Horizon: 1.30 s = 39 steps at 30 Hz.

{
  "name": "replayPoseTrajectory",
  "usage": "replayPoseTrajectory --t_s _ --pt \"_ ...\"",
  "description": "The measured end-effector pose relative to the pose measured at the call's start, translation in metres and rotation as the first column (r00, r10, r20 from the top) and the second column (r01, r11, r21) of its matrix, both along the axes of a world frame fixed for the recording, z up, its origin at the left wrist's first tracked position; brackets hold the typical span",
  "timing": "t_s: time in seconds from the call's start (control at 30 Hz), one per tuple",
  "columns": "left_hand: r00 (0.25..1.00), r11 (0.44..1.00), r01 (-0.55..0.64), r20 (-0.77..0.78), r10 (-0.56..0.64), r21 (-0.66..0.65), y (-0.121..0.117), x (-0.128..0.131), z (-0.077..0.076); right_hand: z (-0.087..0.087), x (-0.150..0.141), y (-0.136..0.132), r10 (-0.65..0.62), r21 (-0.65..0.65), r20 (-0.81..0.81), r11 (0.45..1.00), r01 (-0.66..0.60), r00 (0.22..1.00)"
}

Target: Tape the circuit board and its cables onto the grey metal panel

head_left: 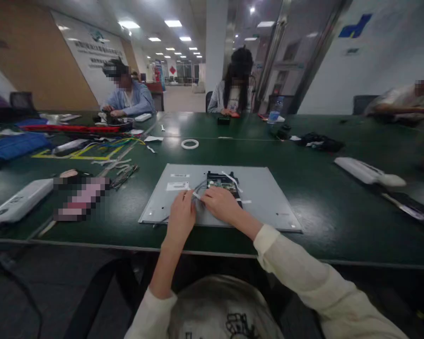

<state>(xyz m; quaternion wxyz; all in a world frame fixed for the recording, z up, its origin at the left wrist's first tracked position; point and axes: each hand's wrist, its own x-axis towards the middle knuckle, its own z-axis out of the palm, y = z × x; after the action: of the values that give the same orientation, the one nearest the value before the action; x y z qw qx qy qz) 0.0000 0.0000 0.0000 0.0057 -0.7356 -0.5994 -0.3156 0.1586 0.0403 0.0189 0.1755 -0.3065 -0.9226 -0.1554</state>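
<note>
At eight o'clock from the circuit board (227, 185), a white strip (197, 195) is being pinched by the left hand (181, 213) and right hand (219, 204), likely for steadiness, while the grey panel (265, 195) is being supported flat by the desk (233, 151).

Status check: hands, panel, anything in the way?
Left hand, right hand at white strip. Panel flat on table. Cable between hands, possibly in the way.

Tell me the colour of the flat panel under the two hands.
The panel is light grey; it shows best in the head view, the only one.
</note>
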Motion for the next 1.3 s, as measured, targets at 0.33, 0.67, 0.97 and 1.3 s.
replayPoseTrajectory --t_s 0.33,0.67,0.97,1.3 --pt "1.000 0.998 -0.013 0.027 0.015 -0.063 -0.002 0.000 0.008 0.008 -0.001 -0.002 -0.047 -0.025 -0.044 0.999 0.046 0.998" --pt "0.969 0.960 -0.237 -0.106 0.223 -0.146 0.009 0.015 0.029 0.007 -0.004 -0.004 -0.043 -0.106 0.023 0.993 0.046 0.999" --pt "0.926 0.950 -0.270 -0.312 0.211 -0.158 0.012 0.021 0.030 0.011 -0.003 -0.003 -0.026 -0.162 -0.001 0.986 0.025 1.000" --pt "0.913 0.966 -0.238 -0.363 0.186 -0.104 0.005 0.025 0.025 -0.006 0.000 0.002 0.062 -0.083 -0.013 0.995 -0.063 0.998"
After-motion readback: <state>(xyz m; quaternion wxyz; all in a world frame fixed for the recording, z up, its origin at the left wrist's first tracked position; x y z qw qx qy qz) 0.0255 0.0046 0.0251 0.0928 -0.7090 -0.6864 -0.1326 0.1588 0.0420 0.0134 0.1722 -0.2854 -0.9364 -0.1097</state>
